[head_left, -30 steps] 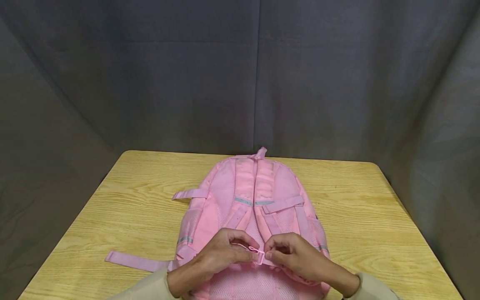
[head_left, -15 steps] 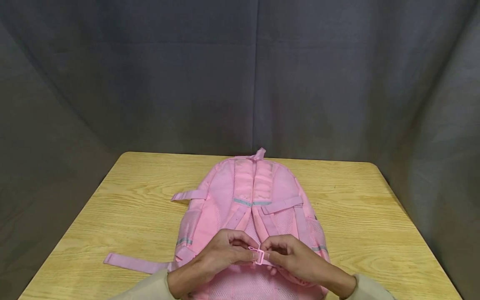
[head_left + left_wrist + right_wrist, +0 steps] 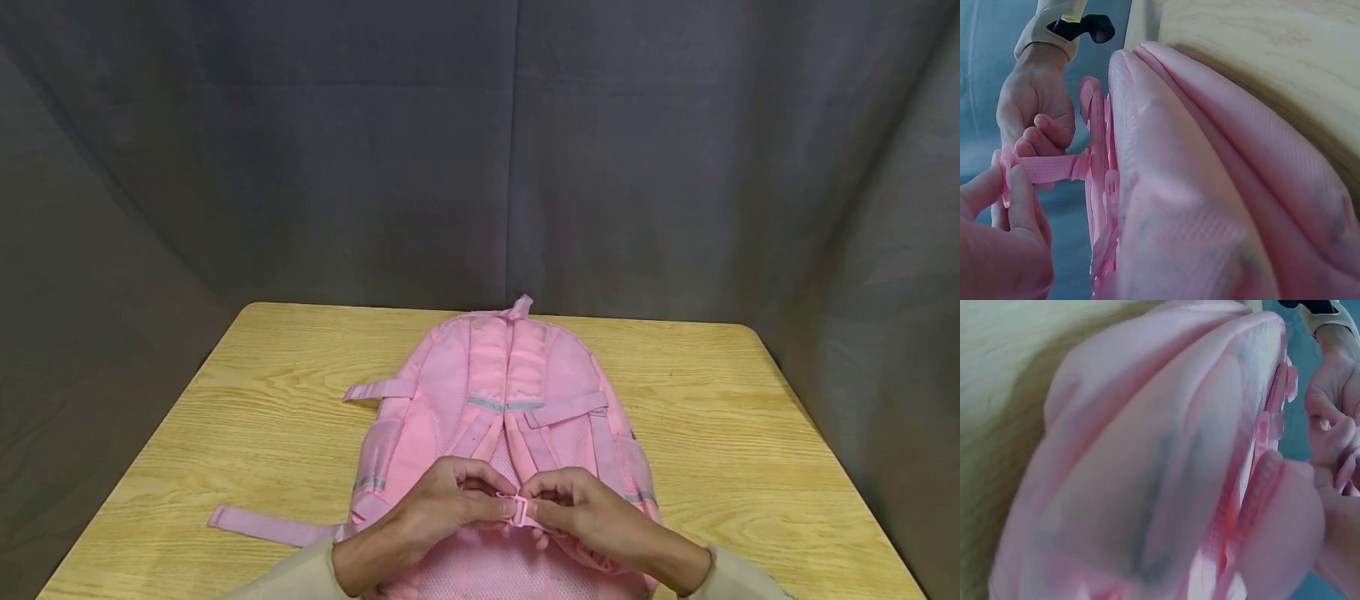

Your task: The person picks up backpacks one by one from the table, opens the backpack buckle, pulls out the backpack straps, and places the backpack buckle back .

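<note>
A pink backpack (image 3: 480,567) lies on the table with its shoulder straps facing up. Above its lower part, both hands meet at a small pink plastic buckle (image 3: 519,511) on a webbing strap (image 3: 1054,169). My left hand (image 3: 442,507) pinches the buckle's left side between thumb and fingers. From the other side, my right hand (image 3: 588,512) pinches the strap right beside the buckle, thumb in front and other fingers curled below. In the left wrist view, the strap runs taut from the buckle to the backpack. Fingers partly cover the buckle in the right wrist view.
The wood-grain table (image 3: 750,467) extends on both sides of the backpack. A loose strap end (image 3: 270,525) sticks out left, and a shorter strap (image 3: 381,388) lies higher up. Another strap (image 3: 566,408) crosses the right shoulder strap. Dark grey curtains (image 3: 375,167) surround the table.
My right hand has shifted slightly left, closer to the left hand. The small strap loop at the buckle's left shows less now. The backpack stays in place.
</note>
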Demonstrator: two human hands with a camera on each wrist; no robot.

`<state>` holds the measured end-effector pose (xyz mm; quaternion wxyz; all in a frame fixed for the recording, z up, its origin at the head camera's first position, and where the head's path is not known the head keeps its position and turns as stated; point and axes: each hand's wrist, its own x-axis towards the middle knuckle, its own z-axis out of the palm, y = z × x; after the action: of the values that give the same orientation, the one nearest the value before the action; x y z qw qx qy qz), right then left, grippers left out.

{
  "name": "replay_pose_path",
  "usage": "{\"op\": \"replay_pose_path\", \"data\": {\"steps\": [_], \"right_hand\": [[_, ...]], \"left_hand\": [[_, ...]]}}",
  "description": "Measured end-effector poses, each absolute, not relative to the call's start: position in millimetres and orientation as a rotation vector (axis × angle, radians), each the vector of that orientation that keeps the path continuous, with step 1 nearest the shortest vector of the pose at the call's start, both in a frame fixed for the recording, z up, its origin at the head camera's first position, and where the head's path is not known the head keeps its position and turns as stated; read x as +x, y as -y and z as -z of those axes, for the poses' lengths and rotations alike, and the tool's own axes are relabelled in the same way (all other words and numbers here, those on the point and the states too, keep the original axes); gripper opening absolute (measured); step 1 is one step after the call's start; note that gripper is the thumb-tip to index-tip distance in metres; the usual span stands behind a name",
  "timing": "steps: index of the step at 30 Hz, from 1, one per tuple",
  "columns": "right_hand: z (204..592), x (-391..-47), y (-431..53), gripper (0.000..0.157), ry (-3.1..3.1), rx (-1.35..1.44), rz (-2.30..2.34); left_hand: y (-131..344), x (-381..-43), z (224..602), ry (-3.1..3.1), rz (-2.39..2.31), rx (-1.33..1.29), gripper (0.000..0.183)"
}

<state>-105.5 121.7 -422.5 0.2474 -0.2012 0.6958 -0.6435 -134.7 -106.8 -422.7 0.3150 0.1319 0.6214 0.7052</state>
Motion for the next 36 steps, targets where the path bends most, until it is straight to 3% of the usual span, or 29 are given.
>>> {"op": "replay_pose_path", "data": {"steps": [36], "right_hand": [[424.2, -106.7, -126.9, 0.020, -1.868, -0.604, 1.751]], "left_hand": [[105.3, -131.5, 422.2, -1.651, -1.838, 0.366, 0.022]]}}
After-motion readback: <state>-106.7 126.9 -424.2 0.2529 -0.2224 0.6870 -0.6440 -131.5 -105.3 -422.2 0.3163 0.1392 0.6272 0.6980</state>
